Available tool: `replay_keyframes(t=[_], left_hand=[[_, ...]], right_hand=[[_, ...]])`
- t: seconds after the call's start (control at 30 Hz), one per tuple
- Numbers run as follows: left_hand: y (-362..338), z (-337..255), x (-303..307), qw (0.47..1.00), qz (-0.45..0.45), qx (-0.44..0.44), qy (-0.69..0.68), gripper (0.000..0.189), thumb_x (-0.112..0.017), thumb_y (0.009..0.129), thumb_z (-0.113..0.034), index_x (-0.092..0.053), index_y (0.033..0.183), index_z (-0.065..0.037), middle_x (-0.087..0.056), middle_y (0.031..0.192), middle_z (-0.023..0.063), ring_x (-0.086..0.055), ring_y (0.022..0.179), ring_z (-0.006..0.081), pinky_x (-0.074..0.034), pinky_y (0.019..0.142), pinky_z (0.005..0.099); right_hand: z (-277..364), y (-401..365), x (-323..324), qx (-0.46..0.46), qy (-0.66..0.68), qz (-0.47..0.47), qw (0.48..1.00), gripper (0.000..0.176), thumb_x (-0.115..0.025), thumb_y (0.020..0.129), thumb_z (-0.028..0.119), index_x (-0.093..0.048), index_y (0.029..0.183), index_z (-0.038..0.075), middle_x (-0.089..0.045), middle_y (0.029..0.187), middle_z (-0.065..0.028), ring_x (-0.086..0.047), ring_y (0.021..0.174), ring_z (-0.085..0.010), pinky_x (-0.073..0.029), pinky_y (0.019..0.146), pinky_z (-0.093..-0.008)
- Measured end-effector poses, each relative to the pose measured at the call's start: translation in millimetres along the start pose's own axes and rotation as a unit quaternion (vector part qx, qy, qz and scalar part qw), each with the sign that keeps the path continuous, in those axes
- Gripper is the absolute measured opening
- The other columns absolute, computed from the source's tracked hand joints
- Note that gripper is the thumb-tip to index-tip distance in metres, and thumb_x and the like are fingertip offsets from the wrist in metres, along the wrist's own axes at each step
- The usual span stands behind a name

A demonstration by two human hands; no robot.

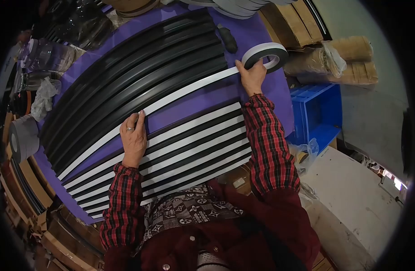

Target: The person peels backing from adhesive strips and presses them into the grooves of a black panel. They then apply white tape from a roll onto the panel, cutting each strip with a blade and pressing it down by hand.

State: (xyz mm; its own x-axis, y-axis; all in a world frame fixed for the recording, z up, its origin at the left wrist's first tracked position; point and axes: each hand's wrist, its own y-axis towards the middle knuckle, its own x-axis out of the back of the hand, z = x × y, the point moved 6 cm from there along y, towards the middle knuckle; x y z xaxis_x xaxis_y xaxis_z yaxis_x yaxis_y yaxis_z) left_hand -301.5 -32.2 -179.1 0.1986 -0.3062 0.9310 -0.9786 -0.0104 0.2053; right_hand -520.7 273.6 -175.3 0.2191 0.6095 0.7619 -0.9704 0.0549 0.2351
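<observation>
My right hand (253,77) grips a roll of white-faced tape (279,47) with a dark side, near the right ends of the strips. From the roll a white length (185,91) runs down-left along a black strip to its left end. Fingers of my left hand (134,137) press on this white length around its middle; a ring is on one finger. Beyond it lie several bare black strips (139,67) side by side. Nearer to me are several black strips with white tape (194,135) along them.
A purple surface (273,97) lies under the strips. To the right stand a blue crate (322,110) and brown wrapped bundles (352,58). A small dark object (227,38) lies beyond the strips. Grey tape rolls (24,137) stand at the left, with cardboard (67,253) below.
</observation>
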Motion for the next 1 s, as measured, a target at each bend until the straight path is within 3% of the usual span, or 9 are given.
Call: replay_keyframes(t=[0.37, 0.43, 0.53, 0.6, 0.67, 0.7, 0.8, 0.93, 1.0], left_hand=[[22, -19, 8, 0.995, 0.007, 0.001, 0.102, 0.032, -0.055, 0.070, -0.004, -0.053, 0.102, -0.007, -0.049, 0.095, 0.0089, -0.048, 0.088, 0.0247, -0.038, 0.076, 0.0367], [53, -45, 5, 0.997, -0.022, -0.006, 0.069, 0.026, -0.054, 0.068, -0.007, -0.054, 0.094, -0.005, -0.049, 0.090, 0.0096, -0.048, 0.085, 0.0256, -0.039, 0.073, 0.0364], [112, -101, -34, 0.990, -0.026, -0.129, -0.050, 0.029, -0.051, 0.072, -0.012, -0.051, 0.100, -0.007, -0.047, 0.094, 0.0095, -0.047, 0.089, 0.0235, -0.037, 0.077, 0.0350], [132, -127, -61, 0.982, -0.011, -0.181, -0.058, 0.032, -0.048, 0.075, -0.014, -0.048, 0.107, -0.011, -0.043, 0.100, 0.0086, -0.044, 0.093, 0.0213, -0.035, 0.081, 0.0334], [135, -133, -78, 0.982, -0.025, -0.182, -0.036, 0.032, -0.047, 0.079, -0.016, -0.047, 0.111, -0.017, -0.039, 0.106, 0.0067, -0.041, 0.097, 0.0193, -0.033, 0.083, 0.0318], [136, -134, -78, 0.982, -0.025, -0.181, -0.037, 0.032, -0.047, 0.079, -0.016, -0.047, 0.111, -0.017, -0.039, 0.106, 0.0067, -0.041, 0.097, 0.0193, -0.033, 0.083, 0.0318], [135, -132, -79, 0.984, -0.012, -0.174, -0.029, 0.032, -0.047, 0.079, -0.017, -0.047, 0.111, -0.017, -0.040, 0.105, 0.0062, -0.042, 0.096, 0.0186, -0.033, 0.083, 0.0320], [135, -131, -80, 0.984, -0.014, -0.170, -0.050, 0.038, -0.054, 0.076, -0.020, -0.046, 0.113, -0.021, -0.039, 0.109, 0.0055, -0.043, 0.096, 0.0202, -0.034, 0.082, 0.0333], [135, -131, -81, 0.985, 0.000, -0.163, -0.057, 0.035, -0.047, 0.079, -0.016, -0.046, 0.114, -0.019, -0.040, 0.109, 0.0058, -0.041, 0.097, 0.0191, -0.033, 0.084, 0.0321]], right_hand=[[18, -9, -18, 0.198, -0.280, -0.031, 0.939, 0.054, -0.068, 0.062, 0.036, -0.049, 0.094, -0.003, -0.054, 0.077, -0.0123, -0.052, 0.075, -0.0239, -0.035, 0.075, -0.0380], [22, -1, -6, 0.063, -0.296, 0.073, 0.950, 0.050, -0.062, 0.066, 0.041, -0.052, 0.090, -0.002, -0.056, 0.073, -0.0118, -0.055, 0.070, -0.0263, -0.039, 0.068, -0.0395], [18, 12, 15, -0.088, -0.313, 0.204, 0.923, 0.044, -0.057, 0.070, 0.043, -0.056, 0.083, 0.001, -0.058, 0.069, -0.0120, -0.056, 0.066, -0.0290, -0.042, 0.060, -0.0403], [28, 27, 24, -0.060, -0.283, 0.141, 0.947, 0.035, -0.058, 0.071, 0.037, -0.058, 0.076, 0.003, -0.057, 0.068, -0.0125, -0.056, 0.066, -0.0307, -0.044, 0.058, -0.0393], [54, 39, 23, 0.078, -0.077, -0.015, 0.994, 0.029, -0.059, 0.072, 0.030, -0.057, 0.078, 0.002, -0.057, 0.070, -0.0118, -0.056, 0.069, -0.0292, -0.045, 0.062, -0.0382], [64, 47, 10, 0.139, -0.087, -0.011, 0.986, 0.027, -0.058, 0.073, 0.023, -0.054, 0.088, 0.001, -0.056, 0.080, -0.0147, -0.054, 0.078, -0.0296, -0.044, 0.066, -0.0364], [43, 69, -52, 0.103, -0.220, 0.116, 0.963, 0.036, -0.058, 0.072, 0.021, -0.048, 0.100, 0.001, -0.052, 0.092, -0.0184, -0.051, 0.086, -0.0307, -0.042, 0.071, -0.0371], [30, 69, -66, 0.127, -0.186, 0.188, 0.956, 0.045, -0.057, 0.071, 0.021, -0.042, 0.107, 0.000, -0.049, 0.097, -0.0205, -0.049, 0.088, -0.0339, -0.040, 0.074, -0.0402], [30, 69, -24, 0.083, -0.051, 0.026, 0.995, 0.046, -0.056, 0.070, 0.018, -0.040, 0.109, -0.001, -0.050, 0.097, -0.0213, -0.049, 0.089, -0.0362, -0.040, 0.076, -0.0409]])
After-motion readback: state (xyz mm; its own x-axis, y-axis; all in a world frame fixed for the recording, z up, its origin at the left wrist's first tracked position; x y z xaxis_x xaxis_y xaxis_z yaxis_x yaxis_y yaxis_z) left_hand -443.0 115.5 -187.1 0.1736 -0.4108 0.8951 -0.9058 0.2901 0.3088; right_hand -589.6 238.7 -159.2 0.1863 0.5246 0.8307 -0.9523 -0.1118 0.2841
